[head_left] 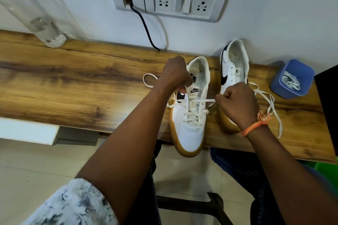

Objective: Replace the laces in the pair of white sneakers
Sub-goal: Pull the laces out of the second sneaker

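Surface [73, 82]: a wood-grain top running along a pale wall, carrying both sneakers, a blue cup and a clear bottle.
Wall plate [184, 3]: a white socket-and-switch panel on the wall above the surface, with a dark cable [146, 29] dropping from a smaller plate on its left down to the surface's back edge.
Clear bottle [47, 31]: stands at the far left of the surface, against the wall.
Near sneaker [190, 115]: white with a tan sole, its toe pointing toward the person and hanging over the front edge of the surface; it lies between the two hands, partly laced.
Far sneaker [235, 64]: white with a black swoosh, just right of the near one and farther back; its front part is hidden behind the right hand.
Blue cup [292, 78]: to the right of the far sneaker, holding a bundle of white laces [290, 83].
Left hand [175, 75]: curled over the left side of the near sneaker by the tongue, pinching the cream lace [201, 101] there; a loop of that lace trails left on the surface.
Right hand [237, 104]: closed in a fist just right of the near sneaker, pulling the lace taut across the eyelets; loose lace trails right past an orange thread [256, 126] on the wrist.
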{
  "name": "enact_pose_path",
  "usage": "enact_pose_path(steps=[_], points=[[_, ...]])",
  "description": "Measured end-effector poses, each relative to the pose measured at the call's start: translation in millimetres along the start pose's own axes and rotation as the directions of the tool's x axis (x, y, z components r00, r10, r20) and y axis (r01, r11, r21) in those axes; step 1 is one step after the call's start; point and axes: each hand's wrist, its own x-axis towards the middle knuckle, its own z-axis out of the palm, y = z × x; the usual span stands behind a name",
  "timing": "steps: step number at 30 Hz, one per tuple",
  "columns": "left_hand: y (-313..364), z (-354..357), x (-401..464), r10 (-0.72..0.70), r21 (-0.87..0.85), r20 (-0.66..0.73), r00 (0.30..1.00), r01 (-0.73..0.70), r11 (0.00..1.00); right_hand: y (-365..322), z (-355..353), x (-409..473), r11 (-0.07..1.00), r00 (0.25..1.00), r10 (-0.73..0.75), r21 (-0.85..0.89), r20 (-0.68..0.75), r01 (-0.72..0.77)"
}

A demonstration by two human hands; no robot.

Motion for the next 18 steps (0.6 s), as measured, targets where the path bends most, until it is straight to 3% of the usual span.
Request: enact_pose_path(steps=[2, 8, 12, 18], points=[[0, 1, 1, -0.005, -0.004, -0.002, 1.0, 0.005, 1.0, -4, 0, -2, 0.995, 1.0, -0.019, -0.095, 0.001, 0.019], [0, 1, 2, -0.012, -0.011, 0.011, 1.0, 0.012, 1.0, -30, 23, -16, 0.943, 0.951, -0.303, -0.129, 0.057, 0.308], [-2, 2, 4, -0.013, -0.021, 0.006, 1.0, 0.013, 1.0, -31, 36, -17, 0.947, 0.946, -0.253, -0.148, 0.203, 0.285], [-4, 4, 6, -0.003, -0.029, 0.007, 1.0, 0.003, 1.0, -32, 45, -17, 0.976, 0.971, -0.195, -0.068, 0.141, 0.206]])
